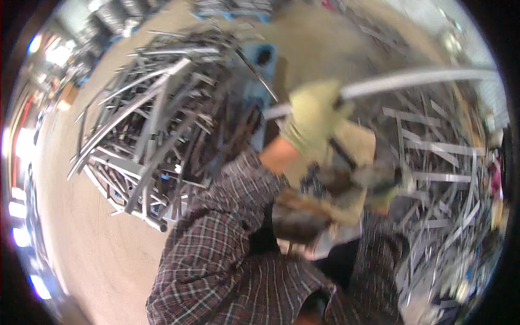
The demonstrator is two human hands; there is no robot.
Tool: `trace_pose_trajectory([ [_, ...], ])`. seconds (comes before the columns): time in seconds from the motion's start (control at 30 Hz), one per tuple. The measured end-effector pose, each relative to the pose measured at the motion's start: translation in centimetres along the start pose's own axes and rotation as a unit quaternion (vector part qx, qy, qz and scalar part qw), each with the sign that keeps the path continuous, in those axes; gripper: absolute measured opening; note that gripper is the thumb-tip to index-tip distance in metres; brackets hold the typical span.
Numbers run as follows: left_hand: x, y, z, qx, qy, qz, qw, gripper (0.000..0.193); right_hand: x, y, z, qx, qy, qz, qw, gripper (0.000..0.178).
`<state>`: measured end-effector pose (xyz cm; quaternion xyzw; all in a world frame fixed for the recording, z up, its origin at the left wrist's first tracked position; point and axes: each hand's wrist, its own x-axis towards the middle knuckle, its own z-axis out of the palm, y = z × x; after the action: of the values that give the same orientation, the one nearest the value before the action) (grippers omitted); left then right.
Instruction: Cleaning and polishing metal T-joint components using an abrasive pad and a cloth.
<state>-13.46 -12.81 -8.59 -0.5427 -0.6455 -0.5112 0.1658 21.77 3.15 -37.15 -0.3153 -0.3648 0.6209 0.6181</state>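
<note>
Metal strip (411, 80), long, pale, raised across upper right above scrap heap (439, 162). Our left hand (317, 114), yellow-gloved, fist closed round its near end, likely lifting it clear. Right hand (387, 187) blurred, low; we cannot tell its grip. Second scrap pile (157, 124) on floor (70, 233) at left.

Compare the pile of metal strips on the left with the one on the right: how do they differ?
The left pile is heaped high, long dark bars and tubes crossing at angles on bare floor. The right pile lies flatter, its paler flat strips mostly level or upright. The left hand, in a yellow-green glove, grips a long pale bar above the right pile. Both are loose scrap metal.
</note>
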Motion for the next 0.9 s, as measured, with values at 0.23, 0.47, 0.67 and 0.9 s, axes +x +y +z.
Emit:
trace_pose_trajectory([
  [0.23,-1.6,-2.0,0.1,-0.012,0.013,-0.074,0.997,0.020,-3.8,-3.3,10.3,0.159,-0.221,0.091,0.958,0.027],
  [0.47,-2.1,-3.4,1.6,-0.090,-0.010,-0.219,0.972,0.023,0.2,-3.5,5.2,-0.073,0.024,-0.054,0.996,0.029],
  [0.67,-0.7,-6.6,3.2,-0.255,0.081,-0.338,0.902,0.020,0.7,-16.1,12.0,-0.129,0.049,-0.179,0.974,0.028],
  [0.9,-2.3,-7.5,2.6,-0.411,0.137,-0.485,0.760,0.019,0.8,-23.2,22.3,-0.528,-0.016,-0.534,0.660,0.031],
])
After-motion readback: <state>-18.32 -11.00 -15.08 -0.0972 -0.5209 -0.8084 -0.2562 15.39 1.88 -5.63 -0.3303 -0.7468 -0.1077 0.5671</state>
